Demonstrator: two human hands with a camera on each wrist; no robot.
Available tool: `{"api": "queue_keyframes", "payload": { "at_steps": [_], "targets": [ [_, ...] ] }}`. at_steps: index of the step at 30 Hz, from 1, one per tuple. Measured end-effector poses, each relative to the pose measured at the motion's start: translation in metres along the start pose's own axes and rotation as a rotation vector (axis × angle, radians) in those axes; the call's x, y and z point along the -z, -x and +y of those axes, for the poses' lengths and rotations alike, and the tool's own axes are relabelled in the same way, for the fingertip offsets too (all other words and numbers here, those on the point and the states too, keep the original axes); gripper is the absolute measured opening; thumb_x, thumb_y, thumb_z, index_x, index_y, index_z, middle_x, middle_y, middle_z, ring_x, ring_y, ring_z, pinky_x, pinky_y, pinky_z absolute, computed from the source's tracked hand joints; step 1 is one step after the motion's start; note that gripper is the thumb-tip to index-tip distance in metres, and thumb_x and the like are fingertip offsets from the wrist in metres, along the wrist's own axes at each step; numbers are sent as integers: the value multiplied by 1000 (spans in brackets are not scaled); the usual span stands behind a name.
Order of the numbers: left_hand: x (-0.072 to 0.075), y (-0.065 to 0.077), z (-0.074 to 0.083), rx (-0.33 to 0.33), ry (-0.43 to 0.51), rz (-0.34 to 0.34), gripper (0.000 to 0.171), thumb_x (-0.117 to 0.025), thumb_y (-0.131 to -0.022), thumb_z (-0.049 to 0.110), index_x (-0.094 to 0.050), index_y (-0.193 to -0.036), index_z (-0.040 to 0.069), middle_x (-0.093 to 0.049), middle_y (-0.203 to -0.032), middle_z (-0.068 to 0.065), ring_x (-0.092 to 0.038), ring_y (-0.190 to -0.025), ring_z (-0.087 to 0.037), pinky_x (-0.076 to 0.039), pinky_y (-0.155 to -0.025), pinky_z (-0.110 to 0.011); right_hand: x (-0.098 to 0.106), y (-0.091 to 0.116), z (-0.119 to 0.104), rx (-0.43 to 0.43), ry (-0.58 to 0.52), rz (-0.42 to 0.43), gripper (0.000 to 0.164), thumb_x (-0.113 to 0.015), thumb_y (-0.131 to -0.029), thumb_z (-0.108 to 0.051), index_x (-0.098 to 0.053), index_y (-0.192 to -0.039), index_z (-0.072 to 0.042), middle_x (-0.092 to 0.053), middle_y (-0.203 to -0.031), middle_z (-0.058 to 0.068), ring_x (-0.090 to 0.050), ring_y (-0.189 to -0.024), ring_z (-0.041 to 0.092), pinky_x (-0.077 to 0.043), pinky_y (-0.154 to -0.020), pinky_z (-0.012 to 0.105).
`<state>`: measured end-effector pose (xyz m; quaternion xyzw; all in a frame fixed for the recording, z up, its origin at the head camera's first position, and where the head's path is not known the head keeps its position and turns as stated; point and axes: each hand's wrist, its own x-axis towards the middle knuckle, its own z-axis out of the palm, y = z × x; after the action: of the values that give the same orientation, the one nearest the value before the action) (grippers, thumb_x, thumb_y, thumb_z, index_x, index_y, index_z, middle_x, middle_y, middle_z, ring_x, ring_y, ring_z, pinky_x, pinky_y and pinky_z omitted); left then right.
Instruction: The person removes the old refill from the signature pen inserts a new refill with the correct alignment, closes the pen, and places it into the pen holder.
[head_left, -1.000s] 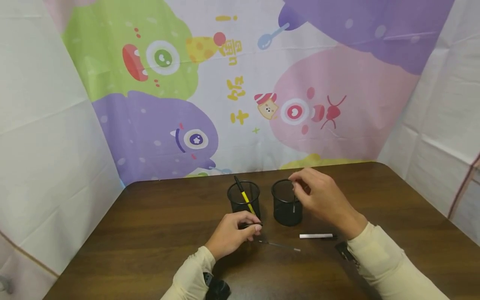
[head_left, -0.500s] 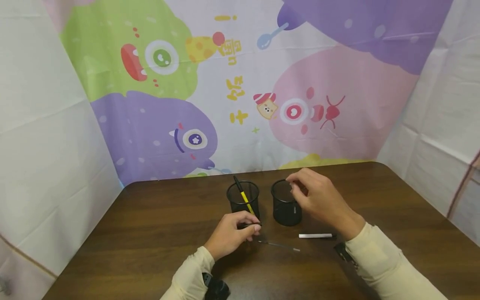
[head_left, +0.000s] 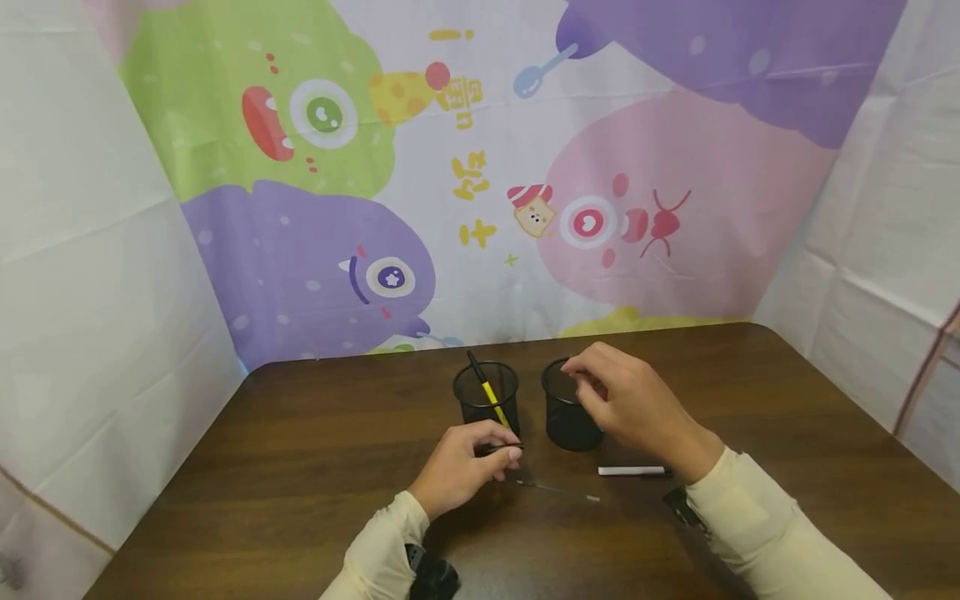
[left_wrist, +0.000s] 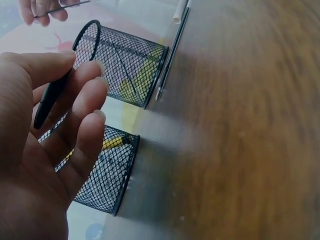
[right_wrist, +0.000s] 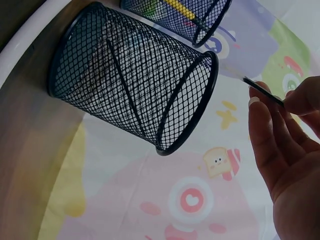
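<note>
Left hand [head_left: 465, 462] is pinching a black pen [left_wrist: 52, 99], right hand [head_left: 637, 412] a thin stick [right_wrist: 261, 90].
The pen is hovering before the left cup [head_left: 472, 412], the stick near the right cup's [head_left: 570, 427] top.

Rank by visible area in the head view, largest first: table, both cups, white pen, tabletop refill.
Table
Left cup and right cup: look alike, both partly hidden, so unranked
White pen
Tabletop refill

Round black mesh cups [head_left: 572, 429] on brown wooden counter [head_left: 337, 433]
Yellow-and-black pen [head_left: 491, 397] in left cup [head_left: 472, 412]; slim white tube [head_left: 630, 472] before right one.
</note>
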<state>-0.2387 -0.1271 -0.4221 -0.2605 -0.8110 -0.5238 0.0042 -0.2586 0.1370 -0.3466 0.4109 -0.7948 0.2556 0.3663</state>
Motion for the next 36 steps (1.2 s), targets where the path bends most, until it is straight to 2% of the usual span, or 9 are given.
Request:
{"api": "queue_keyframes", "payload": {
  "at_steps": [6,17,26,36],
  "targets": [
    [0,0,0,7,5,-3,11,-71,-96,22,-73,-103,15,-73,-84,5,-68,-67,-16,-58,-63,-34,-3,0,-1,34,-9,5,23,-66,-82,7,-69,-98,-9,-64,-91,-3,-50,-70,6,-43,-59,19],
    [1,2,2,4,9,2,10,-72,-95,21,-73,-103,15,-73,-84,5,-68,-66,-16,-58,-63,-34,-7,1,-5,32,-17,-36,18,-64,-84,3,-69,-97,-8,-67,-91,-2,-51,-67,8,-45,-56,21],
    [1,1,0,-6,14,-1,10,-72,-95,21,-73,-103,15,-73,-85,5,-68,-67,-16,-58,-64,-34,-10,3,-6,32,6,-56,20,-68,-81,3,-69,-97,-9,-66,-90,-4,-49,-67,5,-46,-57,22],
    [2,0,0,-17,3,-8,21,-71,-96,22,-74,-109,6,-73,-86,5,-68,-67,-16,-58,-65,-32,-12,4,-9,27,-10,-91,16,-68,-83,2,-68,-95,-9,-65,-88,-5,-50,-66,7,-46,-58,22]
  ]
}}
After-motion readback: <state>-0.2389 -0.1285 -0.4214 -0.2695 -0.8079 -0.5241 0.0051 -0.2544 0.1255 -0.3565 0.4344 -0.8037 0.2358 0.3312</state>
